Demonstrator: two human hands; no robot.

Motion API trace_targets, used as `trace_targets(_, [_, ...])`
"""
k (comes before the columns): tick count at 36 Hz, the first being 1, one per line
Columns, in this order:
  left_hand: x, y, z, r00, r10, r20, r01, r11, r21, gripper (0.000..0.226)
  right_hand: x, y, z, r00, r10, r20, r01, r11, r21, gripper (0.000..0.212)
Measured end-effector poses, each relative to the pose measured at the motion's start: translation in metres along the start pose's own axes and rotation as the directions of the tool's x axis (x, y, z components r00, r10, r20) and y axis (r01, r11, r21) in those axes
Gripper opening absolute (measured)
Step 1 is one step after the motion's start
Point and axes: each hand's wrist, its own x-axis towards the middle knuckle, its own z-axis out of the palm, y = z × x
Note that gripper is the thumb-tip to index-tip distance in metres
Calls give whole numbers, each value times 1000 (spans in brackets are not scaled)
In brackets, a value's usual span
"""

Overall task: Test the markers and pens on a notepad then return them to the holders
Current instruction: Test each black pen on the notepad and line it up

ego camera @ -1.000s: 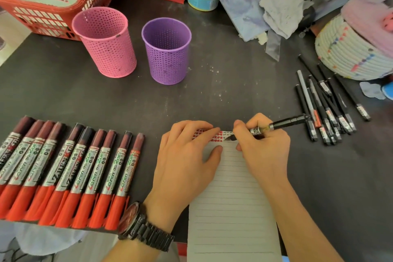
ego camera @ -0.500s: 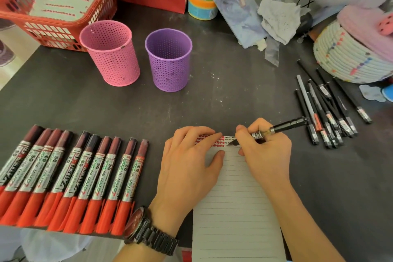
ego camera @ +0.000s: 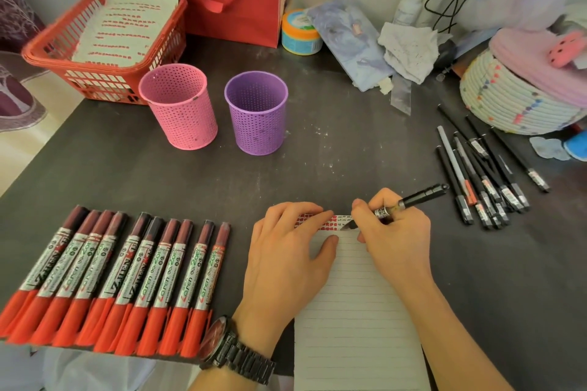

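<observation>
The right hand (ego camera: 394, 241) had its grip clamped on a black pen (ego camera: 416, 198). Thumb and fingers pinched the barrel low down, close to the tip, and the back end pointed up and to the right. The tip met the far edge of the notepad (ego camera: 359, 327), just right of a patch of red marks along that top strip. The left hand (ego camera: 286, 251) lay flat on the far left corner of the notepad with fingers straight. Its grip was apart and held nothing, only pressing the paper down.

The pen looked light, stiff and thin, with a smooth barrel that could roll on the worktop (ego camera: 317, 152). A pinch low on the barrel suited writing. A hold nearer the middle would probably suit dropping it into a holder. The notepad seemed thin and soft, likely to slide or buckle without the flat hand on it.

A row of red markers (ego camera: 127, 279) lay side by side at the near left, dark caps pointing far. More pens (ego camera: 486, 181) lay in a loose bunch at the right, near a woven basket (ego camera: 508, 105). The pink holder (ego camera: 179, 111) and purple holder (ego camera: 256, 113) stood upright just beside each other at the far middle. Nothing showed above their rims, so the returning part seemed not yet begun.
</observation>
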Motion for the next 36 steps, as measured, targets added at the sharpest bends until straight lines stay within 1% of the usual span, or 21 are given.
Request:
trace_targets(7, [-1,-2,2,1000,22,-16,-22,1000,-16,37,2,-1,-2,999,30,13,-30,999,39,33])
trace_targets(9, [-1,-3,3,1000,25,-17,-25,999,-20,36,4,-4,-6,998,62,-11,-61,992,110,35])
trace_targets(11, [-1,-3,4,999,36,-36,-37,999,-35,34,5,-8,-12,993,113,-30,-103,969,223,38])
trace_targets(13, [-2,-4,4,998,43,-52,-45,998,-48,32,5,-12,-19,986,167,-18,-150,926,347,41])
trace_targets(14, [-2,-4,4,997,45,-59,-48,998,-49,31,5,-14,-22,980,197,12,-183,886,425,43])
trace_targets(16, [-3,-4,4,995,58,-75,-62,997,-50,29,1,-17,-31,961,253,114,-272,775,571,47])
trace_targets(17, [-4,-3,3,994,69,-82,-73,996,-51,28,-2,-18,-36,950,265,165,-310,730,610,47])
trace_targets(18, [-4,-1,1,993,79,-82,-84,995,-57,29,-5,-19,-40,941,270,206,-339,704,624,46])
trace_targets(20, [-6,5,-5,993,94,-74,-101,990,-101,33,-14,-19,-47,926,284,250,-378,685,623,44])
trace_targets(22, [-11,12,-11,992,103,-69,-115,974,-194,37,-24,-19,-51,919,299,258,-395,681,616,41])
trace_targets(26, [-28,27,-15,988,108,-109,-142,912,-385,34,-45,-19,-54,908,287,305,-416,693,588,38])
trace_targets(29, [-38,35,-12,995,52,-86,-88,868,-488,32,-58,-21,-54,897,259,357,-427,713,557,38])
trace_targets(31, [-41,35,-11,999,18,-31,-32,844,-536,30,-63,-21,-57,888,261,377,-442,710,548,46])
trace_targets(32, [-41,34,-11,1000,-1,-11,-6,833,-553,29,-64,-21,-60,876,280,392,-471,671,573,53])
trace_targets(33, [-41,33,-12,1000,-20,1,17,828,-561,29,-65,-20,-63,858,303,415,-510,595,621,61])
trace_targets(36, [-40,28,-18,997,-65,32,72,825,-561,27,-66,-16,-76,815,292,500,-571,264,777,85])
